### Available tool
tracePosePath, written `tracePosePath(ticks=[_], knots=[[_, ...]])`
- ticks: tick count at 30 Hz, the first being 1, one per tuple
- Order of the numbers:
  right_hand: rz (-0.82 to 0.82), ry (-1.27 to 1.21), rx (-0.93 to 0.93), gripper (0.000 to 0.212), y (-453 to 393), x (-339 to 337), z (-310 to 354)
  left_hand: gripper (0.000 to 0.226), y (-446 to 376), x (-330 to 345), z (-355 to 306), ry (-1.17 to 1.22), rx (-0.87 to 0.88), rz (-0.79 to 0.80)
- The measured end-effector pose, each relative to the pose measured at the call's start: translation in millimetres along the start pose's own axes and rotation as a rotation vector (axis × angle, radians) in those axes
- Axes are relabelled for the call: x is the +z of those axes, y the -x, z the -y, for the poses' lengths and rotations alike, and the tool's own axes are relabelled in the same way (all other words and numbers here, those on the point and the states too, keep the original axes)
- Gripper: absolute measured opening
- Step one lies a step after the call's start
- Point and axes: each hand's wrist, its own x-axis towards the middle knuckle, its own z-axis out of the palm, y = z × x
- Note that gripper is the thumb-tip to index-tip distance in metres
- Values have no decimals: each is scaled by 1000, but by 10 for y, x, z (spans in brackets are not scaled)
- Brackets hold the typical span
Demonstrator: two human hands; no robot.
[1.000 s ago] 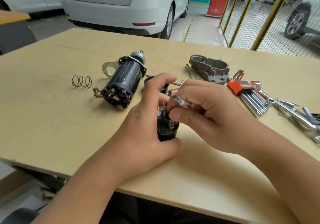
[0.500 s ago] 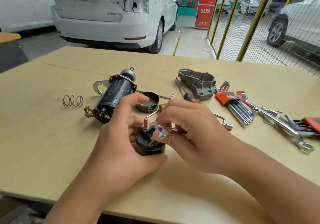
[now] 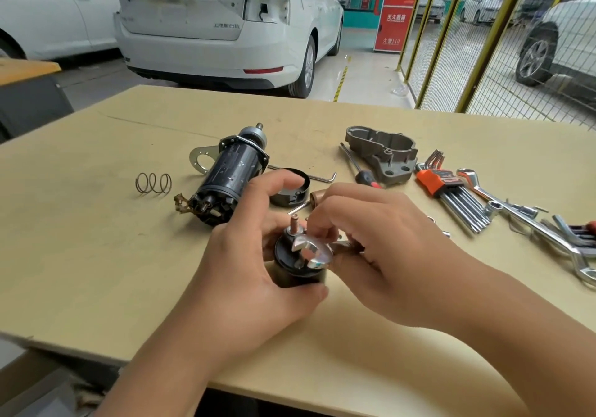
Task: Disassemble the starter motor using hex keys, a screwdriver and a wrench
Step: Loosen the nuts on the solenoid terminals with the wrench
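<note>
Right now your left hand (image 3: 258, 274) is wrapped around the black solenoid (image 3: 298, 268), thumb under its near side and fingers curled over the far side, holding it upright on the counter (image 3: 96, 255). Your right hand (image 3: 380, 255) is closed on the shaft of an open-ended wrench (image 3: 311, 250), whose forked head lies over the solenoid's top, just beside the copper stud (image 3: 294, 223). The head does not look seated on a nut yet, though your fingers hide part of the cap, so that is a judgement.

Settle the fork fully onto the flats before you pull; a half-seated wrench will likely slip and round the nut. Keep the left grip firm so the body cannot spin, and keep those fingers clear of the wrench's swing. Turn in short strokes and reset, since the second stud crowds the arc.

Further out, the motor body (image 3: 230, 174) lies on its side just beyond your left hand, with a spring (image 3: 153, 183) to its left. The grey housing (image 3: 382, 155), screwdriver (image 3: 358, 169) and hex key set (image 3: 451, 194) sit to the right, within reach.
</note>
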Motion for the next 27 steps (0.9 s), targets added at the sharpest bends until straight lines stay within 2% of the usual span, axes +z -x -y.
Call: tracePosePath(ticks=[3,7,11,15,18,23,27], knots=[[8,-53,35,12,-8,-74,-36,93,4,43,10,-76,-41,-92],[181,-189,198,35,13,-191,-183,85,-17,75,3,-240,-131,-213],[241,-238,295,23,27,-197,-260,75,-3,-8,44,-131,-188,-179],[256,-499,388,17,33,-196,-246,51,24,-63,70,-15,-168,-129],[269,-657,484,11,55,-187,-221,53,34,-74,73,-3,-160,-109],[320,-842,560,16,38,-229,-163,66,22,-75,110,12,-137,-127],[372,-995,634,26,27,-273,-128,61,24,-82,88,-32,-96,-85]])
